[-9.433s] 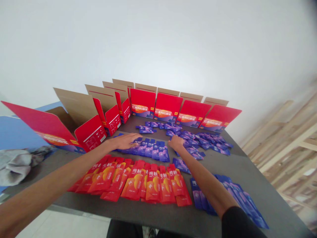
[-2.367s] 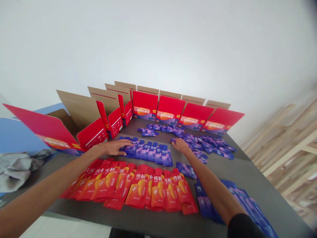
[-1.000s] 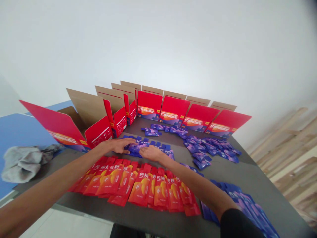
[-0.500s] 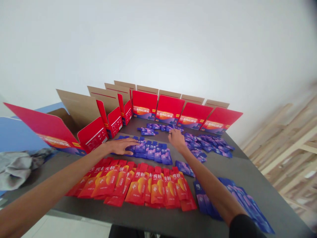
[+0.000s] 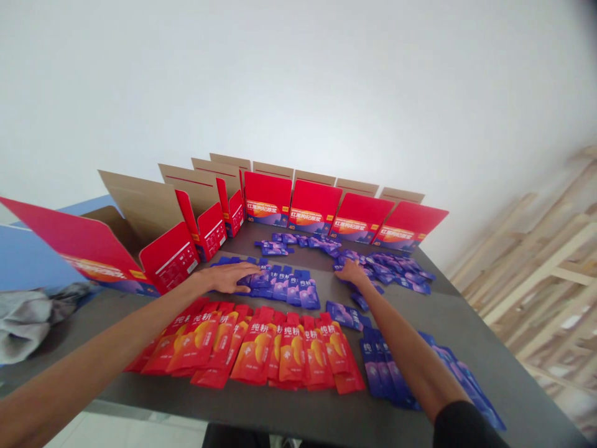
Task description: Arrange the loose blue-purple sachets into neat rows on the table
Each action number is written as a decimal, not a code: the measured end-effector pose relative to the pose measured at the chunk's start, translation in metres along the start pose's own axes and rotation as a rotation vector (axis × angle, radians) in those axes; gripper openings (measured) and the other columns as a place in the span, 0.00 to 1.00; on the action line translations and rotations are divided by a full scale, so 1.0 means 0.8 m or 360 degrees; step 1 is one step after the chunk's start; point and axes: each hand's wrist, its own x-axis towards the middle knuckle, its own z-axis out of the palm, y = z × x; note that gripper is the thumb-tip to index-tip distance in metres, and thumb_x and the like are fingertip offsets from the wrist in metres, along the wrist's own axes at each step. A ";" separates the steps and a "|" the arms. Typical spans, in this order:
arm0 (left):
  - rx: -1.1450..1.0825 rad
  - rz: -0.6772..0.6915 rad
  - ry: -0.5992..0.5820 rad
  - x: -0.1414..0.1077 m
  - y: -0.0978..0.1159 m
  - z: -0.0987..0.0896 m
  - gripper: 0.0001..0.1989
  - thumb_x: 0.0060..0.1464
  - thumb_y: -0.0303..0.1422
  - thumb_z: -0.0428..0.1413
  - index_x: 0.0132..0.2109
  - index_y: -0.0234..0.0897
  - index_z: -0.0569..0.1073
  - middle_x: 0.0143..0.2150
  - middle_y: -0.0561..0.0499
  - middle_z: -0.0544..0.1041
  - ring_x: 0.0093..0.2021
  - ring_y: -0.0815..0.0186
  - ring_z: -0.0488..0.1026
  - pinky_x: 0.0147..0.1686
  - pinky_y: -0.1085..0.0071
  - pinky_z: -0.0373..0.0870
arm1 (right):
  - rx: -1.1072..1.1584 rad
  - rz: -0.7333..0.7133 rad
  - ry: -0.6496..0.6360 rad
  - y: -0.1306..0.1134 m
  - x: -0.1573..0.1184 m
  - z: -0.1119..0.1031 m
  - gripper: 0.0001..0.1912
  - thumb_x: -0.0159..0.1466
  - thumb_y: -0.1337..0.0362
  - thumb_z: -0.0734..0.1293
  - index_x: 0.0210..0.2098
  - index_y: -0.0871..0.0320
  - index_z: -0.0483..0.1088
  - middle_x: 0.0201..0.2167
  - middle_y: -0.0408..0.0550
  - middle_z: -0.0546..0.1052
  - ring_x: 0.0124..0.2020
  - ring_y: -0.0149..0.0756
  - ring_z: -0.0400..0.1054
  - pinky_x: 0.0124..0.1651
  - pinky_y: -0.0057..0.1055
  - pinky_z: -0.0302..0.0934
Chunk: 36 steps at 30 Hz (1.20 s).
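The left hand is resting, fingers spread, on the purple row; the right hand is touching the loose pile, its grip unclear. Red pouches are lying nearer on the bench; open boxes are standing behind.

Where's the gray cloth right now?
In the head view, the gray cloth lies at the left edge, beside the nearest open red box.
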 end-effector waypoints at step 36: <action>-0.0110 -0.0047 0.0088 0.008 0.016 -0.005 0.32 0.58 0.38 0.71 0.65 0.37 0.71 0.61 0.38 0.77 0.60 0.48 0.77 0.60 0.61 0.73 | 0.0250 -0.0763 -0.0019 -0.231 -0.156 0.024 0.41 0.74 0.48 0.62 0.79 0.57 0.47 0.75 0.70 0.54 0.61 0.53 0.74 0.61 0.44 0.68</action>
